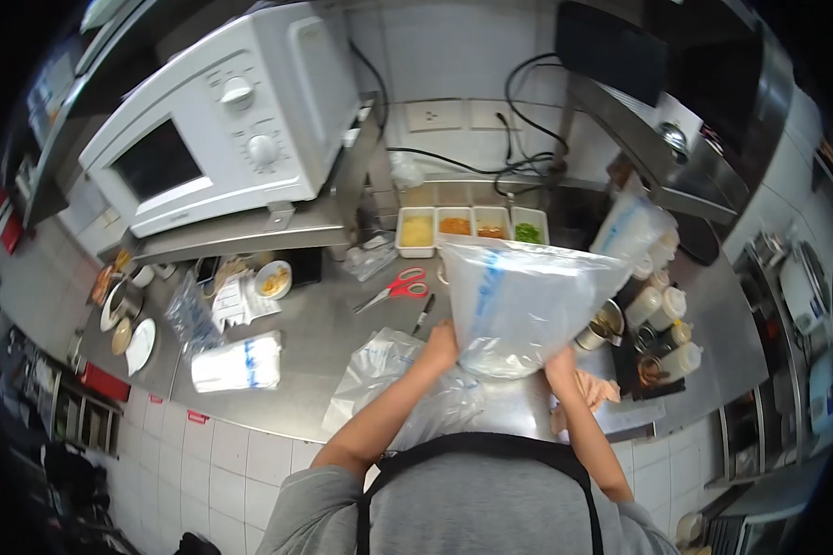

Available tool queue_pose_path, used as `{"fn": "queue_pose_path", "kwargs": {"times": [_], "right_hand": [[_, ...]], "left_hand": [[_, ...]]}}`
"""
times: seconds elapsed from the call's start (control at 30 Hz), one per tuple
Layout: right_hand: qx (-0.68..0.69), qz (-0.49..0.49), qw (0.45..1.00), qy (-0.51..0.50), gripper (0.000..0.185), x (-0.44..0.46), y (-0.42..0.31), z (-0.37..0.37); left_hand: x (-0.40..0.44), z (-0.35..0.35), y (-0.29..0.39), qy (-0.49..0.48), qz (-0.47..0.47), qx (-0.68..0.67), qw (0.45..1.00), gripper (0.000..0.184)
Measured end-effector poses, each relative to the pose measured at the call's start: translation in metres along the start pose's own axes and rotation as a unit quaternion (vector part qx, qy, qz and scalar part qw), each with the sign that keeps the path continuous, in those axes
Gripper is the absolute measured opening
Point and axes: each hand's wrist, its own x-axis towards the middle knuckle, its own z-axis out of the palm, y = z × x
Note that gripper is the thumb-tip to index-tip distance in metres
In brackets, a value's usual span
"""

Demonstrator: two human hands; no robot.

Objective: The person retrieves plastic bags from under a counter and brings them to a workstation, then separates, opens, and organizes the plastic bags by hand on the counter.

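A large clear plastic bag with blue print [537,301] is held up in front of me over the steel counter. My left hand [442,344] grips its lower left side, fingers closed. At its lower right corner my right hand [559,366] is closed on it too. More crumpled clear plastic [379,370] lies under and beside my left forearm. Red-handled scissors [405,286] and a black marker [425,314] rest on the counter left of the held bag. A peach cloth [597,390] lies just right of my right hand.
Behind the bag are food trays [416,231]. Squeeze bottles [662,324] and a metal pot [603,324] stand at the right. A folded bag stack [238,363] and a small bowl [273,279] are at the left, below a shelf-mounted microwave [222,120].
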Motion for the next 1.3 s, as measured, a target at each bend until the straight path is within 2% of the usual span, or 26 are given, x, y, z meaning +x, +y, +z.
{"fn": "queue_pose_path", "kwargs": {"times": [0.07, 0.1, 0.13, 0.17, 0.23, 0.33, 0.37, 0.43, 0.47, 0.5, 0.57, 0.63, 0.73, 0.77, 0.87, 0.9, 1.0, 1.03, 1.13, 1.23, 1.3], "right_hand": [[-0.137, -0.014, 0.988, 0.075, 0.026, -0.027, -0.043, -0.032], [-0.207, 0.007, 0.977, 0.043, 0.025, -0.043, -0.049, -0.047], [-0.276, 0.028, 0.961, 0.012, 0.024, -0.057, -0.048, -0.059], [-0.279, -0.008, 0.960, 0.025, 0.023, -0.069, -0.045, -0.062], [-0.288, -0.079, 0.953, 0.054, 0.021, -0.083, -0.043, -0.069], [-0.247, -0.099, 0.961, 0.080, 0.017, -0.076, -0.073, -0.057], [-0.112, -0.141, 0.982, 0.055, 0.015, -0.072, -0.086, -0.049], [-0.052, -0.213, 0.975, -0.034, 0.017, -0.067, -0.125, -0.037], [-0.027, -0.252, 0.965, -0.060, 0.026, -0.063, -0.147, -0.030], [-0.004, -0.291, 0.953, -0.084, 0.036, -0.055, -0.171, -0.026], [0.038, -0.287, 0.945, -0.153, 0.064, -0.035, -0.222, -0.023], [0.064, -0.314, 0.926, -0.198, 0.084, -0.017, -0.249, -0.021], [0.093, -0.317, 0.902, -0.278, 0.062, 0.004, -0.262, -0.029], [0.090, -0.321, 0.901, -0.277, 0.050, 0.009, -0.259, -0.032], [0.099, -0.314, 0.910, -0.252, 0.019, 0.018, -0.249, -0.044], [0.116, -0.297, 0.920, -0.228, 0.013, 0.018, -0.251, -0.048], [0.132, -0.271, 0.937, -0.179, 0.011, 0.017, -0.248, -0.059], [0.131, -0.266, 0.941, -0.166, 0.012, 0.017, -0.246, -0.063], [0.134, -0.258, 0.947, -0.137, 0.015, 0.013, -0.246, -0.069], [0.124, -0.258, 0.951, -0.115, 0.019, 0.013, -0.243, -0.075], [0.103, -0.249, 0.957, -0.111, 0.021, 0.012, -0.241, -0.079]], "left_hand": [[-0.034, -0.029, 0.012, 0.119, 0.048, -0.054, 0.990, 0.036], [-0.053, -0.040, 0.013, 0.175, 0.073, -0.077, 0.979, 0.039], [-0.071, -0.057, 0.008, 0.227, 0.043, -0.043, 0.972, 0.040], [-0.089, -0.076, -0.004, 0.274, 0.015, -0.008, 0.961, 0.041], [-0.122, -0.091, -0.031, 0.338, -0.161, 0.169, 0.912, 0.038], [-0.153, -0.085, -0.057, 0.263, -0.199, 0.242, 0.912, 0.033], [-0.156, -0.086, -0.056, 0.263, -0.126, 0.261, 0.920, 0.024], [-0.155, -0.082, -0.046, 0.229, -0.041, 0.121, 0.965, 0.019], [-0.152, -0.080, -0.036, 0.208, 0.004, 0.049, 0.977, 0.016], [-0.149, -0.083, -0.016, 0.170, 0.044, 0.034, 0.984, 0.016], [-0.143, -0.102, 0.045, 0.088, 0.127, -0.003, 0.988, 0.015], [-0.138, -0.126, 0.083, 0.047, 0.185, 0.012, 0.982, 0.020], [-0.130, -0.159, 0.114, 0.034, 0.246, 0.061, 0.967, 0.029], [-0.128, -0.170, 0.120, 0.039, 0.261, 0.083, 0.961, 0.032], [-0.121, -0.199, 0.133, 0.094, 0.200, 0.095, 0.971, 0.045], [-0.119, -0.206, 0.131, 0.087, 0.165, 0.093, 0.978, 0.041], [-0.109, -0.212, 0.109, 0.012, 0.053, -0.107, 0.993, 0.028], [-0.108, -0.213, 0.113, 0.024, 0.040, -0.159, 0.986, 0.016], [-0.098, -0.197, 0.111, 0.063, 0.130, -0.280, 0.949, 0.013], [-0.097, -0.195, 0.117, 0.042, 0.092, -0.289, 0.952, 0.015], [-0.093, -0.192, 0.118, 0.028, 0.109, -0.307, 0.945, 0.023]]}}
